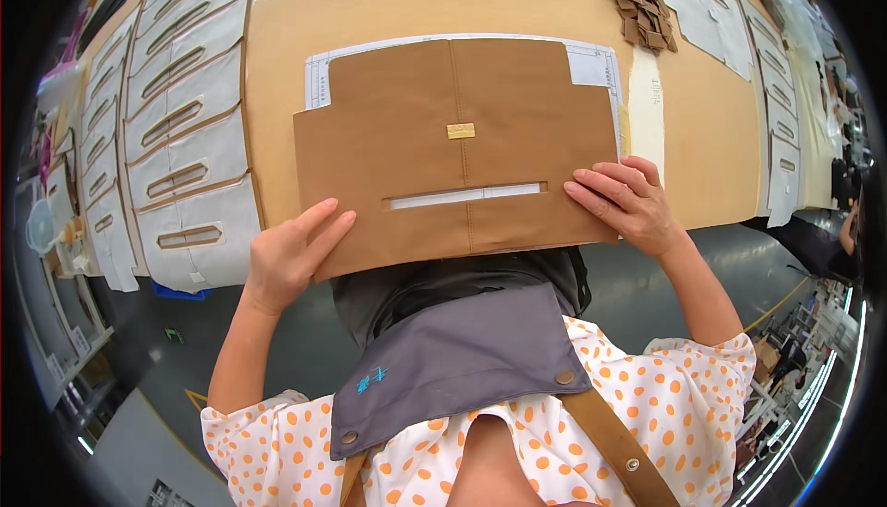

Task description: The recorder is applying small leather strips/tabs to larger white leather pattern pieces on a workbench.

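We have a brown panel (388, 151) in front of us at the near side of the table (702, 156), its lower edge toward our body. It lies over a white sheet (591, 68) that shows at both notched upper corners, perhaps so its outline can be checked against the markings there. More white shows through the long slot (467, 196); a small yellow tab (461, 131) sits on the middle seam above it.

Our left hand (286, 253) is at the lower left edge, thumb and finger slightly parted on the panel. Our right hand (637, 202) curls over the right side, fingertips on top near the slot's end. We cannot tell whether either hand pinches the edge or merely presses; spread to opposite sides like this, they probably help keep the panel square.

To our left, grey pieces (199, 211) overlap in rows with their slots exposed, likely to save room and make each easy to lift. A pile of small brown pieces (640, 8) lies beyond the panel, at upper right, presumably out of the way.
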Tool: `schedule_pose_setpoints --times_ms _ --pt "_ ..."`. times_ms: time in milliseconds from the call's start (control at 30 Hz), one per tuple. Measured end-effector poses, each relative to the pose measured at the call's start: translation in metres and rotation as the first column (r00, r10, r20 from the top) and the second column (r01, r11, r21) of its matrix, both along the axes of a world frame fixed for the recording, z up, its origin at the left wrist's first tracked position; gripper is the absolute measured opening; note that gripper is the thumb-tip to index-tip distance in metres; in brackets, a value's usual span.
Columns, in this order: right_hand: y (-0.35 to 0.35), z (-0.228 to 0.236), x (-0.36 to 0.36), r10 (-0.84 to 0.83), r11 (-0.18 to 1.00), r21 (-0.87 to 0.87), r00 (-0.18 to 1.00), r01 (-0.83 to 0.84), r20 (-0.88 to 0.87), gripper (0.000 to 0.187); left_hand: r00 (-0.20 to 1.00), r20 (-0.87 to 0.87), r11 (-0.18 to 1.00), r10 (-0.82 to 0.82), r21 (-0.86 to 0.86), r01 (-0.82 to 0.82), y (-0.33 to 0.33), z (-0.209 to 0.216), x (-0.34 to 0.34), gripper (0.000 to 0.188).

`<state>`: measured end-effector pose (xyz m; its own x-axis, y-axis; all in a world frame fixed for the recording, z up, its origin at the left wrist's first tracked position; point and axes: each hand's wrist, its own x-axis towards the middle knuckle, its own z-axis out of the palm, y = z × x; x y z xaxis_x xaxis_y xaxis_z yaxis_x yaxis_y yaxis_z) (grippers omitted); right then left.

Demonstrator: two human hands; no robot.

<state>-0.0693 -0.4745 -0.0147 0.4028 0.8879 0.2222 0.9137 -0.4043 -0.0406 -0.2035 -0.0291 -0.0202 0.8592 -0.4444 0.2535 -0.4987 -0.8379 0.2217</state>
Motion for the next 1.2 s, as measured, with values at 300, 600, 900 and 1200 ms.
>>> schedule_pose_setpoints --times_ms 300,600,900,1200 --pt "0.003 -0.005 0.006 0.063 0.998 -0.026 0.997 -0.064 -0.048 0.043 0.999 -0.039 1.000 0.018 -0.004 -0.018 -0.001 0.005 -0.002 0.043" --pt "0.001 -0.005 0.006 0.035 0.998 -0.055 0.997 -0.039 -0.062 0.046 0.998 -0.061 0.999 0.010 -0.048 -0.013 -0.005 0.002 0.001 0.036" --pt "0.003 -0.004 0.004 0.042 0.984 -0.170 0.992 -0.062 -0.116 0.061 1.000 -0.029 1.000 -0.008 -0.007 0.008 -0.003 -0.007 -0.002 0.043" --pt "0.001 -0.001 0.009 0.067 0.980 -0.182 0.992 -0.086 -0.110 0.061 0.999 -0.041 1.000 0.008 -0.014 -0.009 -0.009 -0.004 0.002 0.037"
